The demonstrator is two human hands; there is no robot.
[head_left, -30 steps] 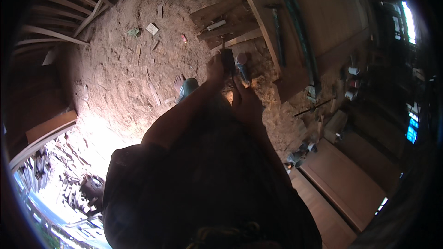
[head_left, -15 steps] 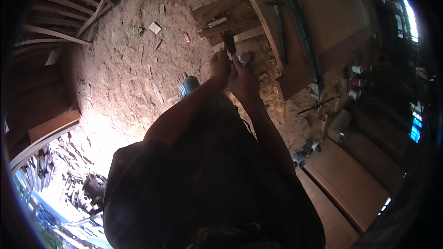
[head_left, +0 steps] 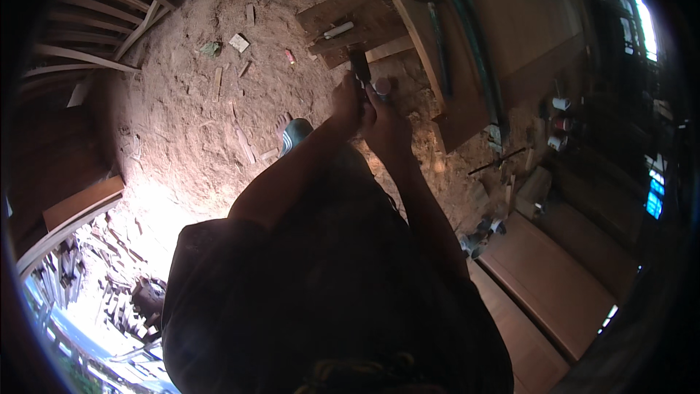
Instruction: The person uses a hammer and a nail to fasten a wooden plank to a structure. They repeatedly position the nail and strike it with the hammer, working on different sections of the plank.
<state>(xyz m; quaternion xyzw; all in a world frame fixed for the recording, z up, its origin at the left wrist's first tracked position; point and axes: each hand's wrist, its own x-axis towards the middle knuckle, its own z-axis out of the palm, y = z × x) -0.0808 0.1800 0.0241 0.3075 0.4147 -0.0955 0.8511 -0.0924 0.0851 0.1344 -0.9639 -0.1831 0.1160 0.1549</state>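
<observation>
The broadest thing before me is the ground (head_left: 182,87), pale with dust and shavings. A large wooden panel (head_left: 525,22) fills the upper right, and a smooth brown board (head_left: 550,288) lies at the lower right. Along the panel's near side run a long green bar (head_left: 472,44) and, beside it, a hammer (head_left: 440,44); neither is in my hands. Past my hands lie some short planks (head_left: 343,51), close together on the ground.

My left hand (head_left: 347,102) is curled, as far as I can make out, around the lower end of a dark flat object (head_left: 359,64). My right hand (head_left: 380,120) is up close beside it, but shadow keeps me from telling whether its fingers grip the object too or only touch it. The object tilts away from me, its far end in front of the planks. I judge the handling to be under way: the object is in hand rather than set down, but nothing shows me a finished result, nor how much is left.

Just beside my right fingers shows a round reddish thing (head_left: 383,86). A white cylinder (head_left: 339,31) rests on the planks, and smallest is a red scrap (head_left: 290,57) on the ground
</observation>
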